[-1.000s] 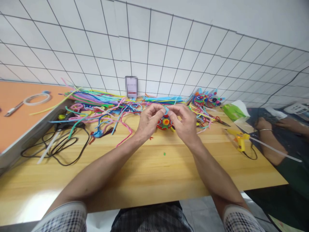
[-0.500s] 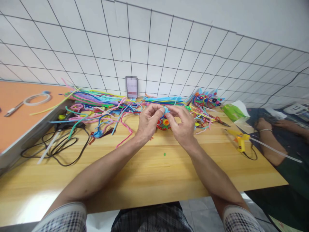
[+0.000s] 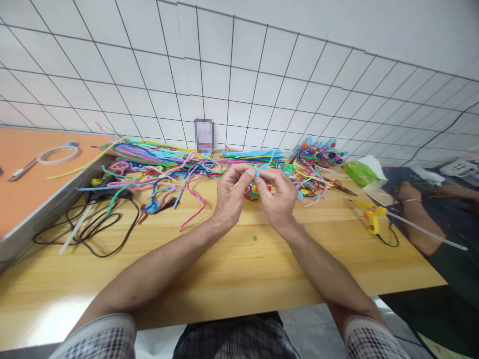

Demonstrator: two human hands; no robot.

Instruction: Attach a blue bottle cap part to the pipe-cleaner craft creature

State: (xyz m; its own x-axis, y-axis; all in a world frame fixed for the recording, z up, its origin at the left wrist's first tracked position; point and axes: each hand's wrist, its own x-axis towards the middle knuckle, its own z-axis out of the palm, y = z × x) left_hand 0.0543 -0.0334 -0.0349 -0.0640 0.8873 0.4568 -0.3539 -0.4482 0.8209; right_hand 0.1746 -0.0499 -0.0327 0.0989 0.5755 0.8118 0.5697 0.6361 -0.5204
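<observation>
Between my two hands is a small light-blue pipe cleaner piece (image 3: 257,171), pinched at the fingertips. My left hand (image 3: 232,192) is closed on its left side, thumb against forefinger. On the other side my right hand (image 3: 277,193) is closed on it too, the fingers curled. Just below and behind them lies a round colourful pipe cleaner figure (image 3: 252,193) in red, green and yellow, partly hidden by the hands. Two finished-looking colourful figures (image 3: 322,153) with blue tufts stand against the wall at the back right.
Pipe cleaners (image 3: 149,152) lie heaped along the wall. A phone (image 3: 204,135) leans there. At right are a yellow glue gun (image 3: 374,219), scissors (image 3: 343,188), a green packet (image 3: 361,173) and another person's arm (image 3: 415,219). A black cable (image 3: 101,234) coils at left.
Both hands have shifted slightly, and the right hand has moved a little left. The light-blue piece has turned between the fingertips, and a blue strand now sticks up beside the right fingers.
</observation>
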